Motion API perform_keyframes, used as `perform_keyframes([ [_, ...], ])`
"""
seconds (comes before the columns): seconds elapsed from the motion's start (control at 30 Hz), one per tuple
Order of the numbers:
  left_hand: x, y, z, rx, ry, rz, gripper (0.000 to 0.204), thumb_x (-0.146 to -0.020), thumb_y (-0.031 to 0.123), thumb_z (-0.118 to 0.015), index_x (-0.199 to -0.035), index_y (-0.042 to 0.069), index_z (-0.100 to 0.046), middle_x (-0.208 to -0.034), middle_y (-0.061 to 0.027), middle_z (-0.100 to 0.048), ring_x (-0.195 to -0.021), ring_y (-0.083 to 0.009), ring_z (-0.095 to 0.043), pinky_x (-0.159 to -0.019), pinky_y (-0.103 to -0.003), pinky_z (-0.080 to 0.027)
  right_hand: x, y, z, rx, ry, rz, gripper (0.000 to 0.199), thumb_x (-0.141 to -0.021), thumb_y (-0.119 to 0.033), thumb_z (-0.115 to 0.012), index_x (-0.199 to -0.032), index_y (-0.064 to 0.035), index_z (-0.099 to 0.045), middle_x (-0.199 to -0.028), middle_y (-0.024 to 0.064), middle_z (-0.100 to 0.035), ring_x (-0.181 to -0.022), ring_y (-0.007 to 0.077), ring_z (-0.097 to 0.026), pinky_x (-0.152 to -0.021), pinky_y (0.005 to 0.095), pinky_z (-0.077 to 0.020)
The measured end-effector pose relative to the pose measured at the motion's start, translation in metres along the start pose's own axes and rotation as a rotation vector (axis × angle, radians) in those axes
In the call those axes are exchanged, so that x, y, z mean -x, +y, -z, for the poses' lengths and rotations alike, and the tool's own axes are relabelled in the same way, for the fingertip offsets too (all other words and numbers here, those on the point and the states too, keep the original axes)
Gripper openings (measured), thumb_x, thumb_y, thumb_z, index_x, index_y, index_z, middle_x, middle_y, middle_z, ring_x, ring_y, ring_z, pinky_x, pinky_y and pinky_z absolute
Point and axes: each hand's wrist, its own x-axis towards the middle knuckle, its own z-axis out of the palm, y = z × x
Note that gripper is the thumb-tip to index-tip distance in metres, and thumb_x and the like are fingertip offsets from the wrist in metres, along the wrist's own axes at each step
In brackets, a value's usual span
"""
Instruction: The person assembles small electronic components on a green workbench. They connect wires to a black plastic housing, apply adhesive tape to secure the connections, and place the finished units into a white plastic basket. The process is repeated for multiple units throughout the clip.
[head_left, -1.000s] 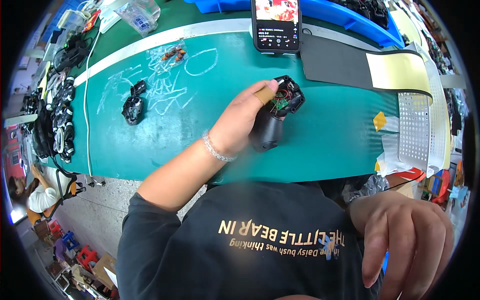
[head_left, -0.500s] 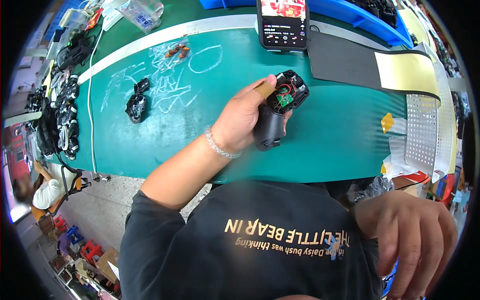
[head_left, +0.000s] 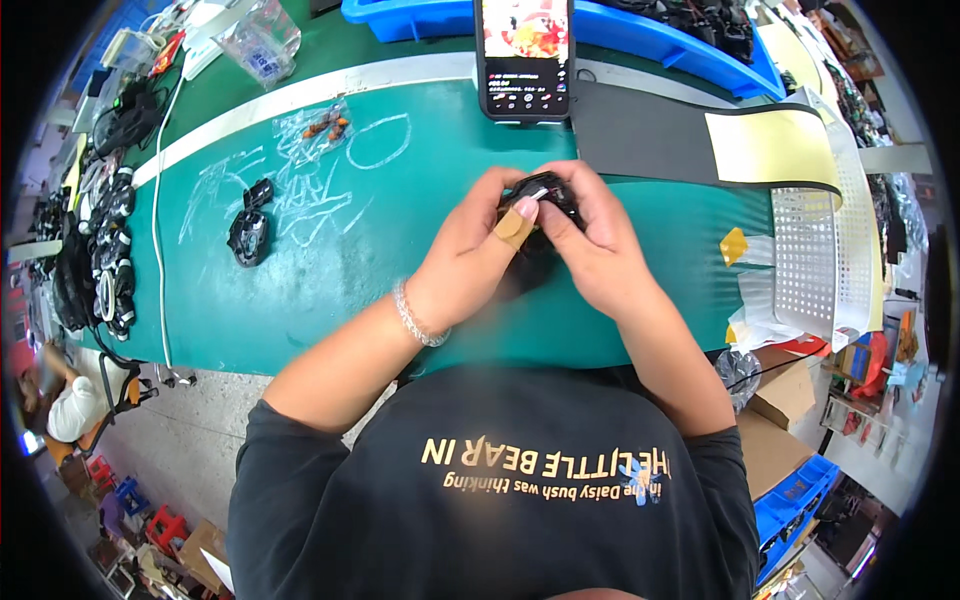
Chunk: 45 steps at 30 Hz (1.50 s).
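Left hand (head_left: 470, 262): it is wrapping around the black part (head_left: 545, 190) from the left, fingers closed on it; the thumb with a plaster is pressing on its top.
Right hand (head_left: 597, 250): it is closing on the same part from the right, thumb and fingertips pinching at its open top, where small coloured wires are showing.
Part: it is being held in the air above the green surface (head_left: 330, 290), just below the phone (head_left: 524, 55) and between both hands; the lower half is hidden by the fingers.
Phone: it is standing at the far edge of the surface, screen lit.
Other part (head_left: 248, 232): a similar black piece is lying well left of the phone, near the chalk marks (head_left: 300, 180).
Risk, wires: I judge the thin wires could be squeezed or pulled out if the right fingers are pushing too hard at the opening.
Risk, slip: the part could be slipping down to the surface, because the grip is only by fingertips at the top.
Risk, view: both hands are covering the opening, so a wrong seating could go unseen.
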Motion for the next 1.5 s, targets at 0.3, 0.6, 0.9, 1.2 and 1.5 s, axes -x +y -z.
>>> perform_keyframes([
  [0.3,0.0,0.001,0.002,0.012,0.082,-0.095,0.026,-0.093,0.021,-0.045,-0.111,0.004,-0.038,-0.092,-0.0045,-0.047,-0.084,-0.0099,-0.042,-0.076,-0.025,-0.038,-0.001,0.009,0.007,-0.31,0.158,-0.187,0.021,-0.091,-0.013,-0.048,-0.109,-0.0036,-0.044,-0.088,0.0018,-0.054,-0.073,0.0063,-0.049,-0.058,0.0223,-0.0411],
  [0.6,0.002,0.007,0.002,0.015,0.077,-0.065,0.023,-0.093,0.02,-0.041,-0.11,0.005,-0.041,-0.103,-0.0063,-0.049,-0.096,-0.015,-0.047,-0.084,-0.028,-0.037,0.007,0.009,0.026,-0.63,0.282,-0.203,0.025,-0.09,-0.022,-0.049,-0.111,-0.0096,-0.048,-0.091,0.0,-0.057,-0.071,0.0074,-0.052,-0.054,0.0203,-0.0378],
  [0.9,0.005,0.004,0.007,-0.229,0.255,-0.498,0.039,-0.083,0.011,-0.052,-0.117,0.002,-0.035,-0.11,-0.0114,-0.044,-0.104,-0.0197,-0.043,-0.087,-0.033,-0.033,0.005,0.004,0.014,-0.427,0.107,-0.26,0.022,-0.091,-0.02,-0.048,-0.109,-0.007,-0.046,-0.089,0.0018,-0.057,-0.07,0.0087,-0.052,-0.057,0.0225,-0.042],
  [1.2,0.006,0.005,0.008,-0.239,0.282,-0.474,0.046,-0.08,0.009,-0.056,-0.118,0.002,-0.033,-0.11,-0.011,-0.044,-0.104,-0.0201,-0.043,-0.087,-0.033,-0.032,0.008,0.004,0.005,-0.054,0.117,-0.107,0.03,-0.089,-0.012,-0.05,-0.115,-0.0035,-0.04,-0.092,0.0048,-0.055,-0.07,0.0097,-0.052,-0.058,0.0229,-0.0444],
  [1.5,0.001,0.0,0.006,-0.273,0.225,-0.435,0.042,-0.081,0.009,-0.051,-0.118,0.004,-0.034,-0.11,-0.0094,-0.045,-0.102,-0.0199,-0.044,-0.084,-0.032,-0.034,0.04,-0.038,0.065,-0.544,0.334,0.062,0.038,-0.083,-0.01,-0.053,-0.12,-0.0054,-0.042,-0.103,0.007,-0.056,-0.076,0.0136,-0.057,-0.061,0.0245,-0.0457],
])
